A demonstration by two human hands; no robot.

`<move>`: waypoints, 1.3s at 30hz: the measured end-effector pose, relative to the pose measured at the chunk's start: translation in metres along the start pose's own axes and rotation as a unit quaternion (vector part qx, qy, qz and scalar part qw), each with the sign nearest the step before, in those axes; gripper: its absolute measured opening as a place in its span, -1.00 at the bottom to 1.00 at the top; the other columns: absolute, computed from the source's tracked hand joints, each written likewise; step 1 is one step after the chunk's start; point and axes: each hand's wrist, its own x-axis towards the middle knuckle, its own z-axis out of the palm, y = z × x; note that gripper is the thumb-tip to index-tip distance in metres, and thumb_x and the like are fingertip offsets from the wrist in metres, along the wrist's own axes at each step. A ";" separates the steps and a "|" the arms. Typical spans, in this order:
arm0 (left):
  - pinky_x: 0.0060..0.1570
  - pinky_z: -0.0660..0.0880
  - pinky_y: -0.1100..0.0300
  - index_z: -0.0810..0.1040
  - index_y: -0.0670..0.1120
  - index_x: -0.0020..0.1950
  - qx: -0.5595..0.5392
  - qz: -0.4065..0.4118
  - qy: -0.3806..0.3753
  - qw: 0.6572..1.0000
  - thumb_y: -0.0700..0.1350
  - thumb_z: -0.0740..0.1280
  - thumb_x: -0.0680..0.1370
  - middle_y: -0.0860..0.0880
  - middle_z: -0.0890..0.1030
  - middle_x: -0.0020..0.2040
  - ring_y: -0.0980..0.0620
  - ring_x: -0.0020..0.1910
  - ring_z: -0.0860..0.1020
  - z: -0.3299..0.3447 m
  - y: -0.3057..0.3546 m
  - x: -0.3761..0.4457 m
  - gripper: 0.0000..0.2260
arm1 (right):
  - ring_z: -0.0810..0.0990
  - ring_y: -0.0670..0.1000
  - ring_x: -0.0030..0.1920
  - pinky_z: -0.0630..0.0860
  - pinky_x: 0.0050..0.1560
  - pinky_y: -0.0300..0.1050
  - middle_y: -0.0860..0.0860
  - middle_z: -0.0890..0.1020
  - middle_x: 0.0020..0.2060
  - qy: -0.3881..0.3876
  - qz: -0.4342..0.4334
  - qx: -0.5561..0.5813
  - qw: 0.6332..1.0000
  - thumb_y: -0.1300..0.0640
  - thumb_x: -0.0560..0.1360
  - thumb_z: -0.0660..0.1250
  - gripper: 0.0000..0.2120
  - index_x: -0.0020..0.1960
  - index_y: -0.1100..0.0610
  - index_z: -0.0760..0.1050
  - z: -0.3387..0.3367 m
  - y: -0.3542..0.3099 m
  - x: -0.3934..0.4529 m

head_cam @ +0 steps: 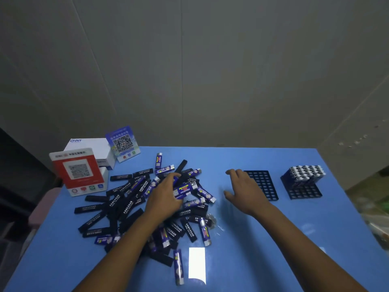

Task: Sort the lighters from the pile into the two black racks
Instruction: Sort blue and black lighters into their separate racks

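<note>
1. The left hand (166,196) lies on top of the pile of lighters (147,205), fingers curled down over a blue-labelled lighter (185,189) near the pile's far right side; it looks to be grasping that one, though the fingertips are partly hidden among the others

2. The right hand (242,189) hangs released, fingers spread and relaxed, holding nothing, just over the near-left corner of the empty rack (264,185)

3. That flat black grid sits on the blue worktop (263,239) to the right of the pile; well beyond it to the right stands the second rack (303,187), its far rows already filled with upright lighters, silver tops showing, and its near rows open

4. The pile holds two sorts mixed together: black ones with white lettering and blue-labelled ones with metal caps, lying crossed and overlapping

5. To do this step well, I judge the left hand should lift a single lighter clear, not drag its neighbours, then turn it so the metal cap points up before it reaches a rack

6. The filled rack carries the blue-labelled kind as far as I can tell, so a blue one likely belongs there, and the black ones in the empty grid

7. The free right hand could steady the empty rack, since a light grid may slide when a lighter is pressed into a cell

8. Behind the pile stand a red QR sign (79,171), a blue QR sign (123,144) and a white box (92,149), away from the work
</note>
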 end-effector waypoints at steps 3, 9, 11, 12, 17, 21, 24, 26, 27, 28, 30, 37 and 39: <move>-0.13 0.56 0.04 0.31 0.22 0.29 -0.032 -0.007 0.006 0.999 -0.03 0.52 0.38 0.09 0.57 0.05 -0.01 -0.08 0.59 0.013 0.020 -0.008 -0.41 | 0.43 0.10 0.27 0.43 0.23 -0.04 0.08 0.44 0.30 0.001 -0.001 0.008 1.000 -0.04 0.57 0.29 -0.46 0.47 0.10 0.25 -0.007 0.020 -0.012; 0.01 0.53 0.06 0.34 0.19 0.30 -0.062 -0.006 0.023 0.998 0.03 0.49 0.39 0.14 0.57 0.07 0.02 0.03 0.56 0.045 0.065 -0.024 -0.46 | 0.42 0.08 0.27 0.40 0.20 -0.06 0.05 0.43 0.29 0.010 -0.010 0.023 1.000 -0.04 0.57 0.29 -0.47 0.46 0.10 0.26 -0.021 0.062 -0.036; 0.02 0.54 0.05 0.34 0.22 0.28 -0.075 -0.006 0.020 0.997 0.05 0.47 0.38 0.17 0.60 0.08 0.06 0.02 0.59 0.057 0.079 -0.027 -0.47 | 0.43 0.08 0.24 0.40 0.17 -0.06 0.05 0.44 0.25 0.018 -0.012 0.025 0.999 -0.04 0.56 0.29 -0.49 0.44 0.12 0.28 -0.025 0.077 -0.042; 0.02 0.55 0.05 0.34 0.23 0.27 -0.078 -0.006 0.019 0.997 0.03 0.46 0.37 0.19 0.60 0.06 0.07 0.01 0.60 0.064 0.085 -0.028 -0.47 | 0.43 0.09 0.24 0.40 0.17 -0.05 0.05 0.44 0.24 0.021 -0.013 0.024 0.999 -0.04 0.56 0.29 -0.49 0.43 0.12 0.28 -0.027 0.084 -0.045; -0.02 0.56 0.05 0.32 0.23 0.29 -0.083 0.003 -0.005 0.997 -0.09 0.42 0.35 0.19 0.58 0.03 0.07 -0.04 0.59 0.090 0.118 -0.030 -0.43 | 0.43 0.10 0.24 0.44 0.20 0.01 0.05 0.45 0.24 0.028 -0.005 0.056 0.998 -0.02 0.55 0.32 -0.49 0.43 0.11 0.29 -0.038 0.112 -0.058; 0.00 0.54 0.07 0.34 0.17 0.30 -0.076 0.032 -0.014 0.997 -0.12 0.41 0.35 0.18 0.60 0.04 0.05 -0.01 0.59 0.106 0.140 -0.021 -0.44 | 0.42 0.06 0.27 0.45 0.23 -0.01 0.03 0.45 0.25 0.023 0.011 0.091 0.996 -0.01 0.56 0.32 -0.50 0.43 0.09 0.29 -0.045 0.132 -0.064; 0.00 0.55 0.05 0.34 0.18 0.29 -0.067 0.045 -0.027 0.996 -0.08 0.42 0.34 0.17 0.60 0.05 0.02 -0.01 0.60 0.114 0.155 -0.008 -0.44 | 0.45 0.06 0.28 0.46 0.24 0.01 0.03 0.46 0.26 0.027 0.031 0.095 0.995 -0.01 0.56 0.33 -0.53 0.40 0.08 0.31 -0.051 0.147 -0.067; 0.01 0.55 0.03 0.33 0.17 0.30 -0.062 0.057 -0.040 0.996 -0.05 0.42 0.34 0.14 0.60 0.06 -0.01 0.00 0.60 0.119 0.163 0.002 -0.43 | 0.46 0.06 0.28 0.46 0.24 0.01 0.03 0.45 0.27 0.030 0.047 0.093 0.994 -0.02 0.56 0.33 -0.53 0.40 0.07 0.31 -0.054 0.155 -0.068; 0.02 0.55 0.02 0.33 0.17 0.30 -0.061 0.063 -0.044 0.995 -0.04 0.43 0.34 0.12 0.60 0.08 -0.02 0.01 0.60 0.120 0.168 0.007 -0.43 | 0.47 0.06 0.27 0.46 0.24 0.00 0.02 0.45 0.28 0.034 0.051 0.089 0.994 -0.03 0.56 0.33 -0.54 0.39 0.06 0.31 -0.055 0.159 -0.068; 0.02 0.55 0.03 0.33 0.17 0.31 -0.061 0.068 -0.047 0.995 -0.03 0.43 0.34 0.11 0.60 0.09 -0.03 0.02 0.60 0.122 0.173 0.012 -0.43 | 0.47 0.06 0.26 0.45 0.22 -0.02 0.02 0.45 0.27 0.039 0.053 0.081 0.995 -0.03 0.56 0.33 -0.55 0.38 0.06 0.32 -0.056 0.163 -0.068; 0.01 0.53 0.05 0.33 0.17 0.30 -0.056 0.074 -0.048 0.995 -0.03 0.44 0.35 0.10 0.60 0.11 -0.06 0.04 0.59 0.127 0.182 0.021 -0.44 | 0.45 0.06 0.24 0.40 0.16 -0.07 0.01 0.45 0.23 0.052 0.057 0.052 0.996 -0.02 0.55 0.33 -0.57 0.35 0.08 0.34 -0.059 0.171 -0.068; 0.01 0.54 0.04 0.31 0.17 0.32 -0.038 0.079 -0.055 0.995 -0.06 0.47 0.37 0.09 0.57 0.16 -0.06 0.05 0.57 0.141 0.206 0.038 -0.41 | 0.45 0.11 0.24 0.34 0.00 -0.11 0.04 0.45 0.27 0.077 0.074 -0.048 0.993 0.00 0.52 0.33 -0.55 0.35 0.11 0.35 -0.071 0.200 -0.069; 0.01 0.55 0.04 0.30 0.18 0.33 -0.030 0.078 -0.055 0.995 -0.05 0.47 0.37 0.09 0.56 0.17 -0.06 0.05 0.56 0.145 0.213 0.039 -0.40 | 0.44 0.11 0.24 0.36 0.03 -0.10 0.04 0.44 0.26 0.079 0.070 -0.059 0.993 0.00 0.52 0.33 -0.55 0.35 0.11 0.35 -0.071 0.209 -0.070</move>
